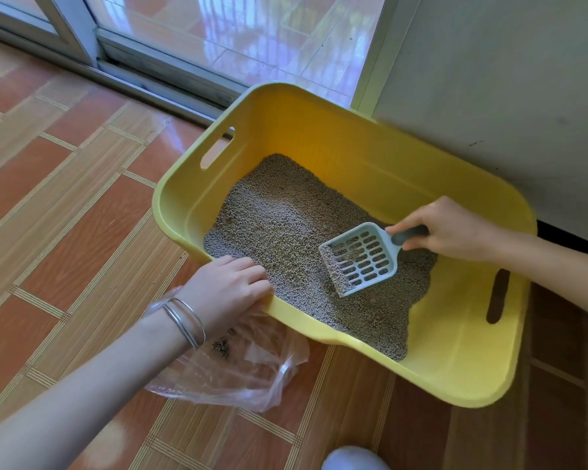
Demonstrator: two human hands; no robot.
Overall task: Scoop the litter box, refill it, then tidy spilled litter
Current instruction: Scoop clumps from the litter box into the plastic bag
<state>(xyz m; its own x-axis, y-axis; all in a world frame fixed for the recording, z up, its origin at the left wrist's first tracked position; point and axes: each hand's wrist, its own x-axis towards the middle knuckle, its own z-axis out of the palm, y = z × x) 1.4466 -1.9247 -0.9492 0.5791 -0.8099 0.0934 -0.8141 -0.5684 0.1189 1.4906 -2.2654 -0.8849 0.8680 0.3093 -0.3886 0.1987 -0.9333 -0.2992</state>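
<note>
On the tiled floor (65, 205), the left hand (228, 290) (two thin bangles (187, 320) on its wrist) grips the near rim of the yellow litter box (319, 137), its fingers curled over the edge. A clear plastic bag (238, 371) lies under that wrist. Grey litter (279, 218) covers most of the box floor. The pale slotted scoop (360, 259) rests tilted in the litter, a few grains in it, its dark handle pinched in the right hand's (455, 232) fingers.
</note>
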